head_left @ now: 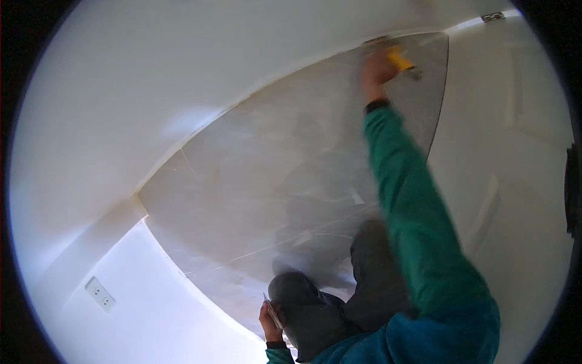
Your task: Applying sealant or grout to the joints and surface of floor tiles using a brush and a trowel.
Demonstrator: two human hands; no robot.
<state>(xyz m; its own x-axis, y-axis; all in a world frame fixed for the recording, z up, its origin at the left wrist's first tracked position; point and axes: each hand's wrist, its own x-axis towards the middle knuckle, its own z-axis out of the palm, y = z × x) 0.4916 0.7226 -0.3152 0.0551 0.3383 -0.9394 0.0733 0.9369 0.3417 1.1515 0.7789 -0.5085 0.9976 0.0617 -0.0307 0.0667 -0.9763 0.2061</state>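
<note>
My right hand (379,67), blurred by motion, reaches out to the far edge of the grey floor, where it meets the white wall. Its fingers are closed around a yellow hand tool (401,59) whose exact kind I cannot make out. A thin brownish strip (374,40) shows just beyond the hand at the foot of the wall. Low in the picture, beside my left knee, my left hand (270,321) is closed on a thin, flat, pale piece (273,310), seen nearly edge-on. What that piece is does not show.
Grey floor (254,182) with pale scuffs and lines spreads ahead of my bent knees (297,291). A white wall (182,67) curves along the far side. At left is a wall socket (100,295). A white panelled door (503,151) with a hinge (493,17) stands at right.
</note>
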